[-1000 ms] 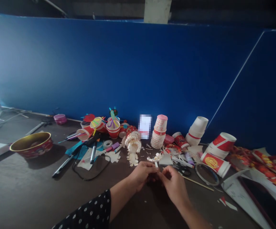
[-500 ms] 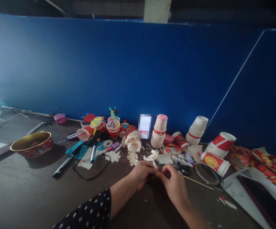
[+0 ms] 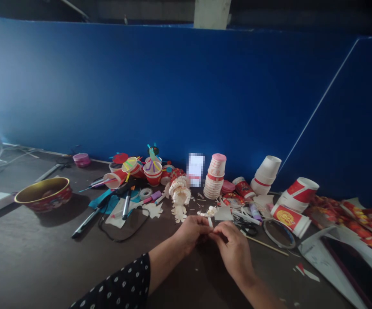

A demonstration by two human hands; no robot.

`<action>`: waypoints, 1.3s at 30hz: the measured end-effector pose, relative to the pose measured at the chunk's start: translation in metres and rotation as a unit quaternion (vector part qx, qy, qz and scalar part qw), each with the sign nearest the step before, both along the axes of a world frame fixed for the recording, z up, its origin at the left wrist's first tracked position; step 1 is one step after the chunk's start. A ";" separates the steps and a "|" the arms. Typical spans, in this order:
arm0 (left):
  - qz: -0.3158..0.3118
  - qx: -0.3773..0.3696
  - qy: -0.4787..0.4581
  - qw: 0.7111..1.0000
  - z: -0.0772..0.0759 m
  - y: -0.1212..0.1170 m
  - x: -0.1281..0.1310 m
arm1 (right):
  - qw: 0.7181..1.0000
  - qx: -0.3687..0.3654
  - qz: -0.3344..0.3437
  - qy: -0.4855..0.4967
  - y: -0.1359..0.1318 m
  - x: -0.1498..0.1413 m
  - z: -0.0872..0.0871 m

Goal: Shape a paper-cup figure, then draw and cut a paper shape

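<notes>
This seems to be a craft workshop, in a big room with a rough building behind. A long dark surface (image 3: 28,244) stands along a tall blue wall (image 3: 173,86), and on it lie many paper cups (image 3: 214,182), curled paper pieces (image 3: 209,211), scissors (image 3: 245,227), a roll of tape (image 3: 145,193) and markers (image 3: 126,205). A pale pillar (image 3: 212,13) shows above the wall.

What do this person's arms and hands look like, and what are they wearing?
The left arm wears a black sleeve with small white polka dots, ending partway along the forearm. The right forearm shows no sleeve in view. The left hand and right hand are bare, with no visible gloves, rings or watch.
</notes>
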State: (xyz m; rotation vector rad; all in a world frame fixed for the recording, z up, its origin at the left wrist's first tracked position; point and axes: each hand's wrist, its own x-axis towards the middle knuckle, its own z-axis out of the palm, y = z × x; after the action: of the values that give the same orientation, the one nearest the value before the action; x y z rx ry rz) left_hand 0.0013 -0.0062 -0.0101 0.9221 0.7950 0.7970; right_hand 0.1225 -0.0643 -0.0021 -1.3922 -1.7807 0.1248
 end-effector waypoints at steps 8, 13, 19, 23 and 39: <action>0.005 -0.025 -0.003 1.000 0.003 0.001 -0.003 | 0.999 -0.010 -0.022 -0.035 0.001 0.003 -0.001; -0.037 -0.044 -0.024 0.998 0.004 0.001 -0.007 | 0.998 -0.011 -0.037 -0.056 0.000 0.004 0.000; -0.055 -0.071 -0.036 0.995 0.006 0.001 -0.008 | 0.994 -0.037 -0.060 -0.085 -0.002 0.003 0.000; -0.035 -0.082 -0.016 0.996 0.007 0.001 -0.006 | 0.993 -0.051 -0.069 -0.083 0.000 0.005 -0.001; 0.003 -0.033 -0.017 0.999 0.007 0.001 -0.004 | 0.990 -0.107 0.018 0.090 0.006 0.008 -0.002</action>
State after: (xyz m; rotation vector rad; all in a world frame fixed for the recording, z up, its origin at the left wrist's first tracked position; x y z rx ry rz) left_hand -0.0023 -0.0047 -0.0027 0.8466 0.7913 0.7861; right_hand 0.1302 -0.0580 -0.0041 -1.4493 -1.6792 0.4578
